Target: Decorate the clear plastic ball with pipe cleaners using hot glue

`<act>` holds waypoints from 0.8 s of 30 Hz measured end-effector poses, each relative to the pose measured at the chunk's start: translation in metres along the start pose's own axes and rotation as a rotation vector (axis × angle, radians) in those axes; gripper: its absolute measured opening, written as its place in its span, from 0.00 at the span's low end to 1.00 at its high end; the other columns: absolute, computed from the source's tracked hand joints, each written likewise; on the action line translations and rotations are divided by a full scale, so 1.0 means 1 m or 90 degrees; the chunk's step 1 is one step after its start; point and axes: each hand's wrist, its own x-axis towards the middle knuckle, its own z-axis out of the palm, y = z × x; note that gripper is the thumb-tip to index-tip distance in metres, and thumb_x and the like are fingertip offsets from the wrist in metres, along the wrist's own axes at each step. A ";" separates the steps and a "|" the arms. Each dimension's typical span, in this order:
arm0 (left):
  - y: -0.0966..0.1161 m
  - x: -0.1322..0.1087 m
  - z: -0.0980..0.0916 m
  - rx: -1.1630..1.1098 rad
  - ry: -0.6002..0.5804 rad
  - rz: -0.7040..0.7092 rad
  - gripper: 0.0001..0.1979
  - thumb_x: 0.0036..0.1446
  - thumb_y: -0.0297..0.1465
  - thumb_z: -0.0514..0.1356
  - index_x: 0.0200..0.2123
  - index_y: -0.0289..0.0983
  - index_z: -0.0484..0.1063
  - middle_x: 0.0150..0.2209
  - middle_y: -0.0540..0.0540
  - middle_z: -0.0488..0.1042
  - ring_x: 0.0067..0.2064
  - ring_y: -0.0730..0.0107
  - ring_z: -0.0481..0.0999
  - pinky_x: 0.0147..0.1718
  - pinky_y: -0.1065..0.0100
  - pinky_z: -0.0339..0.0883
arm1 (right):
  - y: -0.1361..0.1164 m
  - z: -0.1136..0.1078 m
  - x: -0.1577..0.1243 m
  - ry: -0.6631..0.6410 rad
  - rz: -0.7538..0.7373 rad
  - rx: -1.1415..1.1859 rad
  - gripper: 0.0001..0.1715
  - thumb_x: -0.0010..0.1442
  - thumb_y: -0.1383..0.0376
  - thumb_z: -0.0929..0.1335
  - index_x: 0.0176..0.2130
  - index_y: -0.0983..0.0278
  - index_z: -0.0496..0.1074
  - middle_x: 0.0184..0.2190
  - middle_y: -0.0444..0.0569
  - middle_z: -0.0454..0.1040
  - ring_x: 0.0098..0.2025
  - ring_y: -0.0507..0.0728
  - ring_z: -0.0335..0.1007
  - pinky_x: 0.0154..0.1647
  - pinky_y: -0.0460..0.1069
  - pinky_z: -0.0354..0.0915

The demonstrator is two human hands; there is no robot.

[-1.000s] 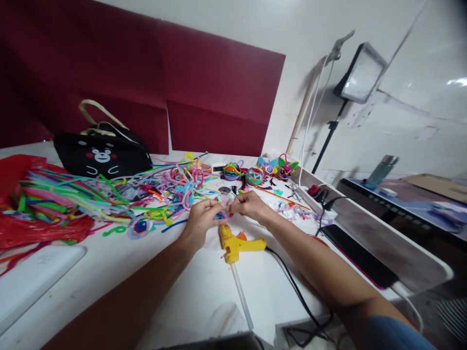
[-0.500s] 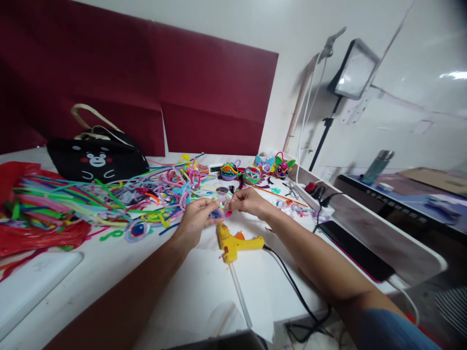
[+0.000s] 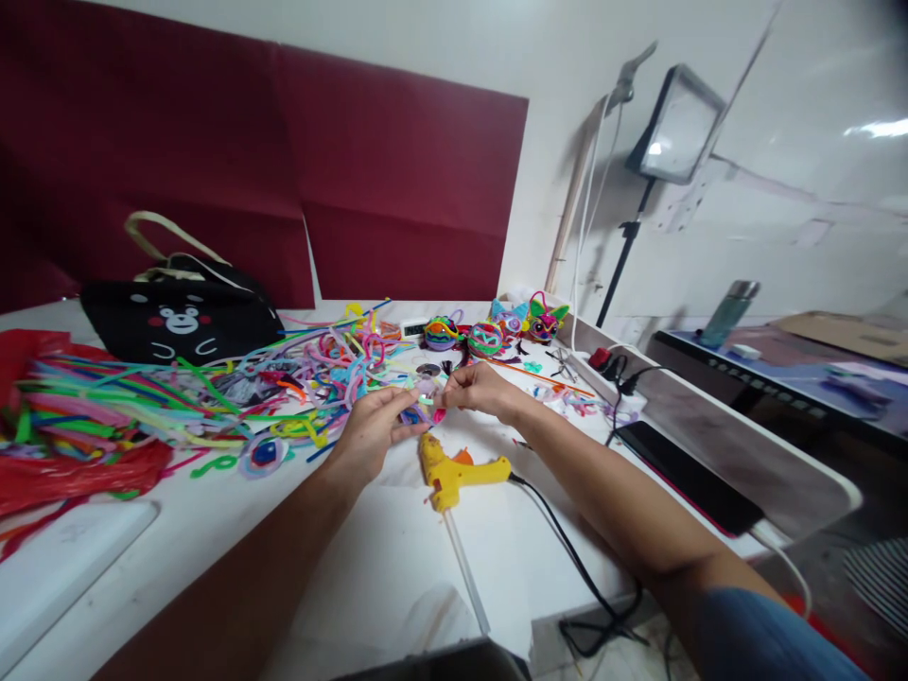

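Left hand (image 3: 373,430) and right hand (image 3: 482,390) have drawn slightly apart since a second ago. Maroon backdrop (image 3: 404,180) stands behind a heap of pipe cleaners (image 3: 142,388), a black bear-faced bag (image 3: 181,322) and a yellow hot glue gun (image 3: 461,470). Just beyond the gun's nozzle, left thumb and fingers close on a small purple-and-pink craft piece (image 3: 412,414); right fingertips pinch together beside it, their hold too small to tell.

Single head view, near above table (image 3: 199,518), facing forward and down.
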 end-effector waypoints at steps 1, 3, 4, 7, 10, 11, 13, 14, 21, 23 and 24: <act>0.000 0.000 0.000 -0.002 0.004 -0.005 0.08 0.46 0.31 0.68 0.29 0.32 0.75 0.32 0.44 0.75 0.33 0.69 0.74 0.30 0.66 0.77 | 0.000 0.000 0.000 0.002 0.004 0.003 0.15 0.39 0.59 0.75 0.19 0.66 0.69 0.14 0.37 0.62 0.20 0.46 0.54 0.22 0.45 0.50; 0.001 0.000 0.000 -0.005 0.011 -0.016 0.08 0.46 0.30 0.68 0.28 0.33 0.75 0.32 0.44 0.75 0.33 0.69 0.74 0.30 0.66 0.77 | 0.000 0.001 0.000 0.008 0.012 0.011 0.15 0.38 0.59 0.75 0.19 0.66 0.69 0.14 0.37 0.62 0.20 0.46 0.54 0.22 0.45 0.50; 0.001 -0.001 0.000 -0.007 0.014 -0.022 0.07 0.47 0.30 0.68 0.28 0.33 0.75 0.32 0.44 0.75 0.33 0.69 0.74 0.30 0.67 0.77 | 0.000 0.002 0.000 0.010 0.016 0.015 0.15 0.38 0.59 0.75 0.19 0.66 0.69 0.13 0.37 0.62 0.20 0.46 0.53 0.22 0.45 0.49; 0.002 -0.001 0.001 -0.018 0.009 -0.033 0.06 0.48 0.30 0.67 0.28 0.34 0.75 0.32 0.45 0.76 0.32 0.69 0.75 0.30 0.67 0.77 | 0.000 0.003 -0.001 0.013 0.023 0.029 0.15 0.37 0.60 0.75 0.18 0.66 0.69 0.13 0.36 0.61 0.19 0.46 0.52 0.22 0.45 0.49; 0.001 0.000 0.001 -0.033 0.009 -0.025 0.06 0.47 0.29 0.68 0.28 0.34 0.75 0.30 0.47 0.75 0.31 0.70 0.74 0.31 0.66 0.77 | 0.000 0.005 0.000 0.018 0.037 0.038 0.16 0.37 0.60 0.76 0.18 0.66 0.68 0.13 0.37 0.61 0.19 0.46 0.53 0.22 0.45 0.49; 0.001 0.000 0.001 -0.037 0.011 -0.021 0.06 0.46 0.29 0.68 0.28 0.35 0.75 0.30 0.48 0.74 0.30 0.70 0.74 0.31 0.65 0.77 | 0.000 0.005 0.000 0.020 0.041 0.040 0.15 0.37 0.60 0.76 0.18 0.66 0.68 0.13 0.37 0.61 0.19 0.46 0.53 0.22 0.45 0.49; 0.000 0.001 0.000 -0.040 0.012 -0.015 0.06 0.46 0.29 0.68 0.28 0.35 0.75 0.29 0.49 0.73 0.30 0.71 0.73 0.31 0.65 0.77 | 0.000 0.006 0.001 0.024 0.047 0.041 0.16 0.37 0.60 0.76 0.18 0.66 0.68 0.13 0.37 0.62 0.20 0.47 0.54 0.22 0.44 0.49; -0.001 0.001 -0.001 -0.038 0.011 -0.015 0.06 0.47 0.30 0.68 0.28 0.35 0.75 0.30 0.48 0.73 0.30 0.71 0.73 0.31 0.65 0.77 | 0.001 0.006 0.002 0.026 0.048 0.042 0.16 0.36 0.60 0.76 0.18 0.65 0.68 0.14 0.37 0.62 0.20 0.47 0.54 0.22 0.44 0.50; 0.000 0.002 -0.002 -0.045 0.007 -0.016 0.06 0.47 0.30 0.69 0.28 0.36 0.74 0.31 0.49 0.74 0.31 0.71 0.74 0.32 0.64 0.78 | 0.000 0.007 0.001 0.037 0.048 0.041 0.15 0.36 0.60 0.76 0.18 0.65 0.69 0.14 0.38 0.63 0.20 0.47 0.54 0.22 0.45 0.51; 0.001 0.001 -0.002 -0.049 0.004 -0.017 0.06 0.47 0.30 0.69 0.28 0.36 0.74 0.31 0.49 0.74 0.31 0.71 0.74 0.32 0.64 0.78 | 0.000 0.007 0.001 0.041 0.049 0.041 0.14 0.37 0.61 0.75 0.19 0.65 0.69 0.14 0.38 0.63 0.20 0.47 0.54 0.22 0.45 0.50; 0.001 0.001 -0.002 -0.051 0.005 -0.017 0.06 0.47 0.29 0.69 0.27 0.36 0.74 0.31 0.49 0.73 0.31 0.71 0.74 0.31 0.65 0.78 | 0.000 0.008 0.001 0.043 0.051 0.041 0.14 0.37 0.61 0.75 0.19 0.65 0.69 0.14 0.37 0.63 0.20 0.48 0.55 0.21 0.45 0.50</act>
